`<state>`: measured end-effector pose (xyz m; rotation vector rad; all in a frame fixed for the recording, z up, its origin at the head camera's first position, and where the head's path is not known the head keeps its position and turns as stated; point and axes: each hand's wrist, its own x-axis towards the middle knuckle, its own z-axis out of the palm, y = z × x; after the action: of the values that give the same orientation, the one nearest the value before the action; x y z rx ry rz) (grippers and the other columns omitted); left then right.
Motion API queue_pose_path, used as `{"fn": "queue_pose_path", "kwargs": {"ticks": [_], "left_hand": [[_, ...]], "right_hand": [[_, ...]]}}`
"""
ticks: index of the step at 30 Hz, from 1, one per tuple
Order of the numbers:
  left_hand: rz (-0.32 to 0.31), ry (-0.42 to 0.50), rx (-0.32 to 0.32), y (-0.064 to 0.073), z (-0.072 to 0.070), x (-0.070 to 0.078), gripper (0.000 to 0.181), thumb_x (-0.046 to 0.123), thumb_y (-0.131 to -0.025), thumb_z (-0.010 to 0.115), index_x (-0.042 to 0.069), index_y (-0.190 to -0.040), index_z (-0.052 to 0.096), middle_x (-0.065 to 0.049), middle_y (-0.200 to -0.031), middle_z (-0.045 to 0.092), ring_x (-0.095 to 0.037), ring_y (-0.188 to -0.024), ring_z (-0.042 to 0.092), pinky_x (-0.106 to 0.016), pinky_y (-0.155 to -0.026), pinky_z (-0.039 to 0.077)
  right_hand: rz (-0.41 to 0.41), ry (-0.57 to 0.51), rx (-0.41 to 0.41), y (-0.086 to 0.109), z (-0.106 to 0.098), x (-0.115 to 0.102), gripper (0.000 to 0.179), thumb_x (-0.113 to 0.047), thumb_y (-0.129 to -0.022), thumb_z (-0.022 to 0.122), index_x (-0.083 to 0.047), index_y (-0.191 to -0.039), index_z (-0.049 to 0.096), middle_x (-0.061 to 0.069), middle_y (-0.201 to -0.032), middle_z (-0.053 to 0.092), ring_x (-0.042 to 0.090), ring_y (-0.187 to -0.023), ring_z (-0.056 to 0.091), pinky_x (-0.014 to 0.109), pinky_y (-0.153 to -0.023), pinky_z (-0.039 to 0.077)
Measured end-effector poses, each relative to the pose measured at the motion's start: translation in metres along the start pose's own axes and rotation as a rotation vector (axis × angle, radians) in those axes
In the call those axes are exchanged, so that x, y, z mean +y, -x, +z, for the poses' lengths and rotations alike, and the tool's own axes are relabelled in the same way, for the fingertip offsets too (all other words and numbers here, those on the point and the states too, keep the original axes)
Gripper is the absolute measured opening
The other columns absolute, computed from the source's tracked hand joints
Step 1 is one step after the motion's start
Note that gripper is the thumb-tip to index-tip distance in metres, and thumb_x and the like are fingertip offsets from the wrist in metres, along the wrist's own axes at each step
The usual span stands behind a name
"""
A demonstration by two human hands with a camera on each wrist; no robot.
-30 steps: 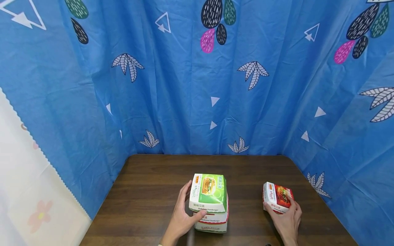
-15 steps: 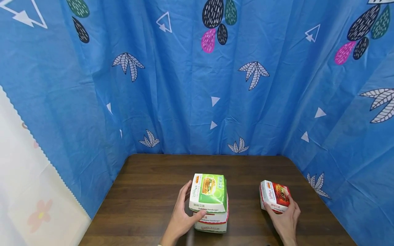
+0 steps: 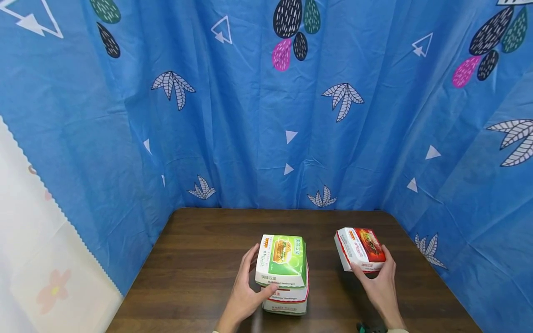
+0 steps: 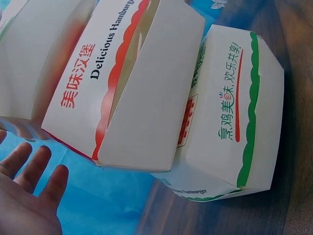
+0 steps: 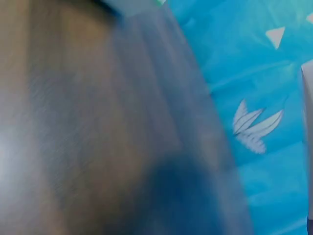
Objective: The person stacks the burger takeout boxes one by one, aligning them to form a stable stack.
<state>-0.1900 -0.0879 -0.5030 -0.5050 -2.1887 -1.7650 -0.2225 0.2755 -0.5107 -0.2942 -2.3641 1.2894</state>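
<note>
Several hamburger boxes stand stacked upright near the table's front middle. The top one is a green-and-white hamburger box (image 3: 283,259); under it come a red-trimmed box (image 4: 93,83) and a green-trimmed box (image 4: 244,112). My left hand (image 3: 249,291) holds the top box around its near left corner, thumb across the front, fingers along the left side. My right hand (image 3: 379,282) grips a red-and-white hamburger box (image 3: 360,249), tilted, between thumb at the near side and fingers at the right. The right wrist view catches only a white sliver of this box (image 5: 309,98).
The dark wooden table (image 3: 208,240) ends at the foot of a blue patterned curtain (image 3: 250,115), which also closes off both sides. A white cloth with flower print (image 3: 41,259) hangs at the left.
My right hand has carried the red-and-white box left and away from me, raising and tilting it. My left hand and the stack have stayed in place.
</note>
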Motion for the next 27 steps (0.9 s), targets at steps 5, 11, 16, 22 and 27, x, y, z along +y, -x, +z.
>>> {"fn": "queue_pose_path", "kwargs": {"ticks": [5, 11, 16, 22, 27], "left_hand": [[-0.002, 0.017, 0.009, 0.0, 0.0, -0.001, 0.1, 0.027, -0.079, 0.087, 0.029, -0.161, 0.031, 0.002, -0.158, 0.04, -0.016, -0.138, 0.045, -0.034, -0.115, 0.042], [0.018, 0.016, 0.016, -0.001, 0.001, -0.002, 0.099, 0.026, -0.079, 0.087, 0.029, -0.161, 0.031, 0.002, -0.158, 0.041, -0.016, -0.138, 0.046, -0.038, -0.115, 0.043], [0.023, 0.017, 0.018, 0.0, 0.001, -0.002, 0.099, 0.026, -0.079, 0.087, 0.028, -0.161, 0.032, 0.0, -0.158, 0.041, -0.016, -0.137, 0.046, -0.034, -0.114, 0.043], [0.016, 0.017, 0.019, 0.0, 0.001, -0.002, 0.098, 0.025, -0.079, 0.087, 0.026, -0.161, 0.032, 0.001, -0.158, 0.041, -0.015, -0.137, 0.047, -0.031, -0.114, 0.043], [0.008, 0.01, 0.015, 0.0, 0.001, -0.001, 0.099, 0.027, -0.079, 0.087, 0.017, -0.161, 0.033, 0.001, -0.158, 0.042, -0.016, -0.138, 0.047, -0.031, -0.115, 0.043]], "right_hand": [[-0.09, -0.051, -0.034, -0.001, -0.004, -0.027, 0.112, -0.025, -0.083, 0.086, -0.012, -0.164, 0.01, 0.023, -0.159, 0.021, 0.041, -0.14, 0.026, 0.065, -0.118, 0.027], [-0.222, -0.097, -0.087, 0.002, -0.011, -0.049, 0.112, -0.012, -0.083, 0.083, -0.016, -0.165, 0.007, 0.019, -0.162, 0.019, 0.033, -0.137, 0.027, 0.008, -0.111, 0.025], [-0.299, -0.149, -0.119, 0.005, -0.014, -0.068, 0.114, -0.003, -0.081, 0.083, -0.018, -0.165, 0.007, 0.017, -0.16, 0.023, 0.014, -0.128, 0.032, -0.003, -0.096, 0.031], [-0.375, -0.229, -0.148, 0.008, -0.015, -0.092, 0.111, 0.002, -0.08, 0.08, -0.02, -0.165, 0.011, 0.009, -0.16, 0.024, 0.006, -0.128, 0.032, 0.001, -0.097, 0.035], [-0.479, -0.355, -0.212, 0.009, -0.012, -0.106, 0.113, 0.011, -0.076, 0.077, -0.015, -0.164, 0.011, 0.0, -0.159, 0.023, 0.012, -0.13, 0.037, 0.006, -0.101, 0.038]]}}
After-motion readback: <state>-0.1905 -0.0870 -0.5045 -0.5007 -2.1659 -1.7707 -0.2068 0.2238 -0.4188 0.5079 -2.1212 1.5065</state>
